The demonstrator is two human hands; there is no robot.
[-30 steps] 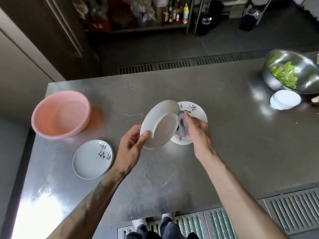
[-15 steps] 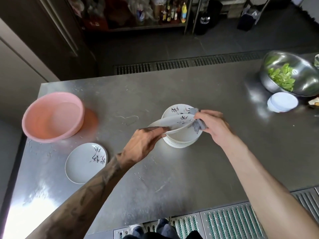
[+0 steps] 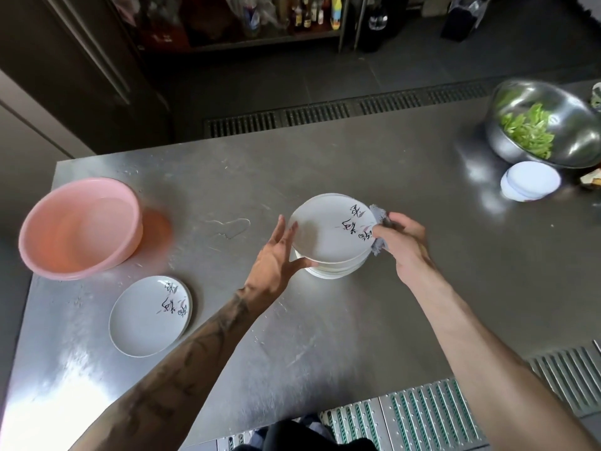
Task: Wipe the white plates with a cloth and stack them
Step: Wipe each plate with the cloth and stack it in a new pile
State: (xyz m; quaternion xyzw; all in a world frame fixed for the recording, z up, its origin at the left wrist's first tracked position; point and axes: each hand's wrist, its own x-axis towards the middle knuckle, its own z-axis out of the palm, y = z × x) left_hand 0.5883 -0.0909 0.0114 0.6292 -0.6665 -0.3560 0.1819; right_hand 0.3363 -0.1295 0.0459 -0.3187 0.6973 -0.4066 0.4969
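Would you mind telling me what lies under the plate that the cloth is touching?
Below the top plate a stack of white plates stands on the table; only their rim edges show. Their faces and their exact number are hidden by it.

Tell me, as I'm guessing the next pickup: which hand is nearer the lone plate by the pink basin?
Left. The left hand is at the stack's left edge, right of the lone plate; the right hand grips the cloth beyond the stack, farther away.
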